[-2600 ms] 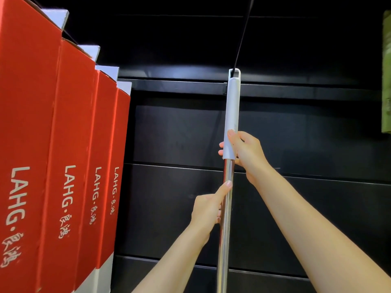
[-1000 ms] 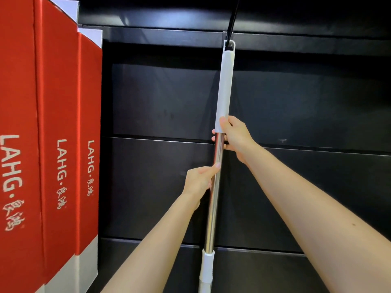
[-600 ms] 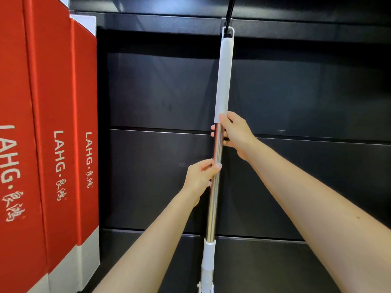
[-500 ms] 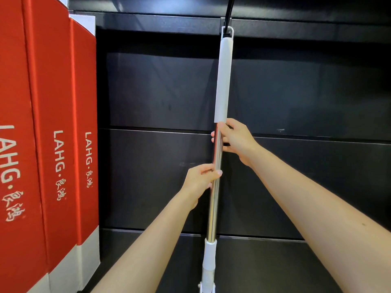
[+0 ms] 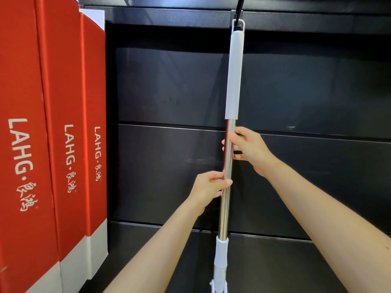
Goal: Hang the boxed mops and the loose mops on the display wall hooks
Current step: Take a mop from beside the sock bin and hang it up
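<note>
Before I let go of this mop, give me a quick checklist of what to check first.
1. Hanging loop over the black hook: ok, hook passes through it.
2. Loop seated fully back on the hook: cannot tell.
3. Mop pole roughly vertical: ok.
4. Left hand and right hand on the steel section: ok, both grip it below the white grip.
5. Clear of the red boxes: ok, a wide gap.
6. Mop head free below: cannot tell, out of frame.

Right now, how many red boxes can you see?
3, all hanging at the left: the nearest box at the edge, a middle box, and the farthest box beside the dark wall. More may hide off-frame.
</note>
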Demonstrator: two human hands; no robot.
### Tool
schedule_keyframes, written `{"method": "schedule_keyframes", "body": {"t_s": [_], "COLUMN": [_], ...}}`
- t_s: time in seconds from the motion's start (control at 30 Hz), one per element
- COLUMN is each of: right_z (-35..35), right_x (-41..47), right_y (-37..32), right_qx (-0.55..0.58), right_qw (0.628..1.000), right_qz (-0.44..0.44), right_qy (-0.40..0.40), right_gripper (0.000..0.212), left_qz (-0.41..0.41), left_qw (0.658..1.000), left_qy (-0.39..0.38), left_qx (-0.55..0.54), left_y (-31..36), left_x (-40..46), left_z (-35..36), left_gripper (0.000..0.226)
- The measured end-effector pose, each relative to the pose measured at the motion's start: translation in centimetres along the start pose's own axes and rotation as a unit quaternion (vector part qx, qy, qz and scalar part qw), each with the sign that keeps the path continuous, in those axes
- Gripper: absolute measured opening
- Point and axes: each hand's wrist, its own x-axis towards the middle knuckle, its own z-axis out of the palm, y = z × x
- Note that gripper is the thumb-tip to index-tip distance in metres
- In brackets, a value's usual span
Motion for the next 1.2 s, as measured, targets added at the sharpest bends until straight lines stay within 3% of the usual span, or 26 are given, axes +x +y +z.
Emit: {"method": "schedule_keyframes", "body": {"t_s": [0.3,0.7,1.0,1.2], "right_z": [0.1,-1.5,-3.6,-6.2], "right_x": [-0.3,-7.8,-25.0,-40.8], "right_y": [0.1,1.9,4.0,6.3], "right_qx": [-0.021,-0.204,-0.418,-0.456], "right_qw": [1.0,0.974,0.897,0.856], "right_qz": [0.016,0.095,0.141,0.242], "right_qy": [0.009,-0.041,-0.029,0.017], "right_gripper": [0.033,0.036,0.043,0.049], "left_qz": [-0.018,-0.05,0.009,0.024], "left_qw": [0.999,0.983,0.929,0.92], "left_qy": [0.027,-0.006,-0.026,-0.128], "left_qx": [0.003,0.179,0.369,0.369], "left_y": [0.4,1.1,-2.3,-8.2], "left_x": [-0.6,-6.1,-18.1,-25.6], "left_z": [0.7,-2.2,-3.8,0.6], "left_gripper": [0.036,0.053,0.051,0.049]}}
